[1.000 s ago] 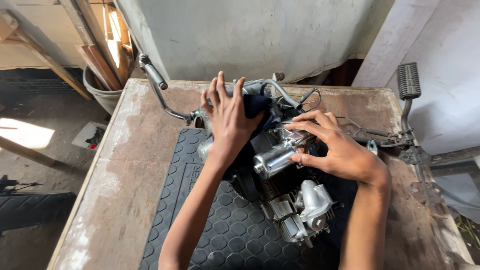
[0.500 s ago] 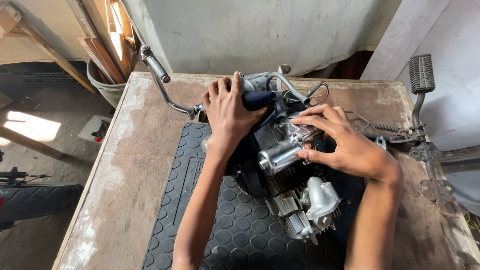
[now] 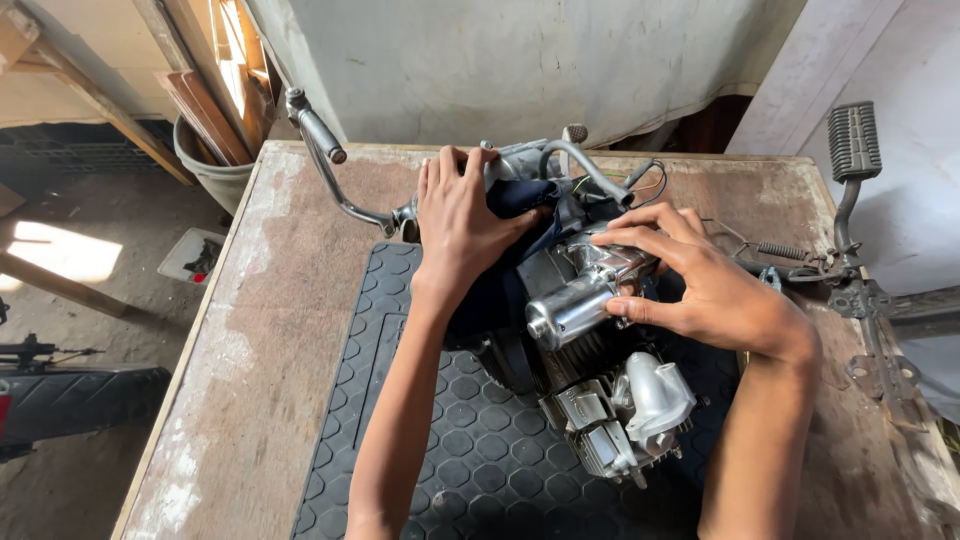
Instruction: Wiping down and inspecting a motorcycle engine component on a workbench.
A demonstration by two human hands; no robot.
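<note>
One package noted: a flat, white rectangular pack (image 3: 191, 256) with dark and red contents, lying on the floor, well to the left of the left hand's fingers (image 3: 455, 170) and below the table edge. No labels, signs or screens observed elsewhere in view.

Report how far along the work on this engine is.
Done: the engine lies on the black mat on the table, with a dark cloth over part of it. In hand: the left hand presses flat on the cloth, while the right hand grips the silver cylinder with its fingers. Left: the cylinder looks still seated on the engine.
</note>
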